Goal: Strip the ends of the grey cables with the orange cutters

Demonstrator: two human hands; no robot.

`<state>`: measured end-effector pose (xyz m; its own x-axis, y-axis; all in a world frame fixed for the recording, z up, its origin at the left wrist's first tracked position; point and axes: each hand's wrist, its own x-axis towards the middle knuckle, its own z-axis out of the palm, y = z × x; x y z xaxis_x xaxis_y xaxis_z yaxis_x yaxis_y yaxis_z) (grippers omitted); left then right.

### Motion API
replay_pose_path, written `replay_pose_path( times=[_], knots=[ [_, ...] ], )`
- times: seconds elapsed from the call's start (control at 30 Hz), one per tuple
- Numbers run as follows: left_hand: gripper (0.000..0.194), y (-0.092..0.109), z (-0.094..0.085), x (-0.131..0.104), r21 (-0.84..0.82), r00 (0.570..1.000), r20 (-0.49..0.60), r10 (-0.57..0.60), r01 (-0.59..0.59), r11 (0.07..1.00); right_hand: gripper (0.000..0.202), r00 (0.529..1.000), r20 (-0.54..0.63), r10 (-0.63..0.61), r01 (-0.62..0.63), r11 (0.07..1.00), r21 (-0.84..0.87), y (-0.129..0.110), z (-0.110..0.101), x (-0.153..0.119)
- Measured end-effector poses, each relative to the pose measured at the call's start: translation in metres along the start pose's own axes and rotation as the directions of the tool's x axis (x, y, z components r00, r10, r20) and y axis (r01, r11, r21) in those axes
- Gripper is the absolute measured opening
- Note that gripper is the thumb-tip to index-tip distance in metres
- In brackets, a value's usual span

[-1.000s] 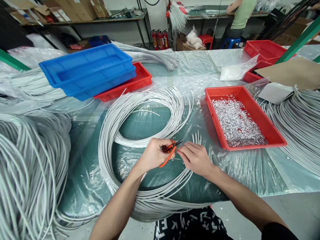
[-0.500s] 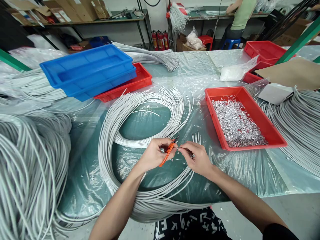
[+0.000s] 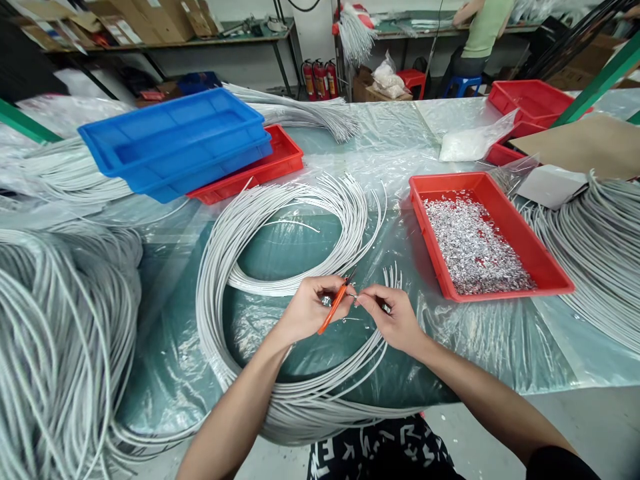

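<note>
Orange-handled pliers (image 3: 333, 309) rest in my left hand (image 3: 316, 308), their dark tip pointing up and to the right. Fingertip to fingertip with it, my right hand (image 3: 391, 315) pinches a thin cable end, and a small metal piece shows between the two hands. Around and below them lies a large coil of grey-white cable (image 3: 213, 300); several cable ends stick up just behind my right hand. A second white coil (image 3: 295, 283) overlaps it farther back. The red tray (image 3: 500, 297) at the right holds many small silvery metal pieces.
Blue trays (image 3: 175, 133) sit on a red tray (image 3: 287, 160) at the back left. Thick cable bundles lie at the far left (image 3: 65, 333) and far right (image 3: 595, 247). A plastic bag (image 3: 465, 145) lies at the back right. Beyond the table, a person (image 3: 483, 33) is at another bench.
</note>
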<state>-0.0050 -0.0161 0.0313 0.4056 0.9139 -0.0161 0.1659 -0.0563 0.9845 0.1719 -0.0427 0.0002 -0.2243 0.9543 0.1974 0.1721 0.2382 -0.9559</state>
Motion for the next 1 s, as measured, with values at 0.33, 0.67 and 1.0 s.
replay_pose_path(
  times=[0.33, 0.67, 1.0],
  knots=[
    [0.007, -0.0078, -0.0024, -0.0019, -0.002, 1.000, 0.022, 0.017, -0.017, 1.000, 0.021, 0.967, -0.029, -0.253, 0.243, 0.951, -0.191, -0.0005, 0.0002, -0.0017],
    [0.017, -0.0016, 0.0002, -0.0020, -0.040, 1.000, 0.008, 0.007, -0.007, 0.999, 0.022, 0.899, -0.042, -0.436, 0.372, 0.811, -0.451, 0.0058, 0.0018, -0.0050],
    [0.025, -0.0036, -0.0005, -0.0008, 0.052, 1.000, -0.017, 0.006, -0.005, 0.999, 0.034, 0.998, -0.054, -0.024, 0.029, 0.995, 0.098, 0.0037, -0.0020, -0.0013]
  ],
)
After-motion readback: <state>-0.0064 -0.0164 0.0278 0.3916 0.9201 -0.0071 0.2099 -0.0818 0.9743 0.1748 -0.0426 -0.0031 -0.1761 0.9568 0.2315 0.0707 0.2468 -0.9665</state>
